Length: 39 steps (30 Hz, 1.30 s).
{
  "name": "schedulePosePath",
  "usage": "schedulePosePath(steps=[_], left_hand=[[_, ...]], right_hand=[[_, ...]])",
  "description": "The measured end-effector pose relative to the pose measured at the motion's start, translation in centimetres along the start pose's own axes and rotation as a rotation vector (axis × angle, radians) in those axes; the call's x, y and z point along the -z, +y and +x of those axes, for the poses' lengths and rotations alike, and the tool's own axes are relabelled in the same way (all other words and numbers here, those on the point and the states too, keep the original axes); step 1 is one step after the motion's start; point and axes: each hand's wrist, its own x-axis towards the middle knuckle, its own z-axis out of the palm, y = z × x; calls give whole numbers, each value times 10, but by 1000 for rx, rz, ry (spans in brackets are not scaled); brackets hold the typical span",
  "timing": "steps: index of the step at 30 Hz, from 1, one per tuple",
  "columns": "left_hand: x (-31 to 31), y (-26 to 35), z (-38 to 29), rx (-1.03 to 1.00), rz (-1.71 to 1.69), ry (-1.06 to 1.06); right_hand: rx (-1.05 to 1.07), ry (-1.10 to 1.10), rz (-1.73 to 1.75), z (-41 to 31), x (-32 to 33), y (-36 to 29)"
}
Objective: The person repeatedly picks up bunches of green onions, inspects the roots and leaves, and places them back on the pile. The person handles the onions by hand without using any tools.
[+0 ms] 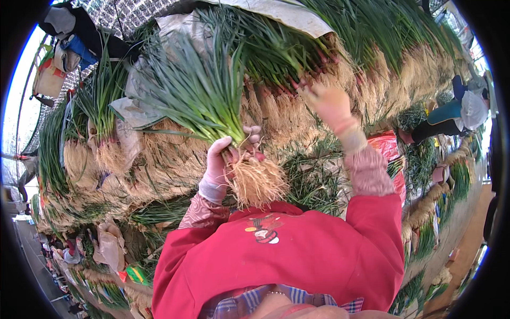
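My left hand (215, 159), in a pale glove, grips a bunch of spring onions (227, 123) just above its reddish bases. The long green leaves fan out up and to the left, and the tan roots hang toward my chest. Ahead of me lies a thick row of spring onions (275, 60), roots facing me. My right hand (328, 105), also gloved and blurred by motion, reaches into this row. Its fingertips are at the red bases of some stems, and whether they pinch a stem is not clear.
Pale sheeting (279, 14) covers part of the row. Loose green leaves (314, 179) litter the ground before me. A red plastic bag (384, 145) lies to the right. One person (442, 115) is at the right and another person (91, 36) at the upper left. More onion bundles (424, 235) stand behind.
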Motion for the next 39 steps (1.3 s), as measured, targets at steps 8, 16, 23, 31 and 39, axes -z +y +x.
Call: schedulePosePath(steps=[8, 16, 23, 31, 39], left_hand=[[20, -19, 16, 127, 152, 180], [35, -25, 5, 47, 181, 410], [33, -20, -2, 52, -91, 120], [41, -26, -6, 83, -72, 50], [56, -9, -15, 147, 247, 233]], right_hand=[[334, -402, 193, -82, -29, -83], [-290, -386, 1670, -33, -101, -103], [-176, -139, 2332, -22, -86, -43], [176, -368, 626, -45, -45, -47], [-60, -381, 843, 16, -62, -97]])
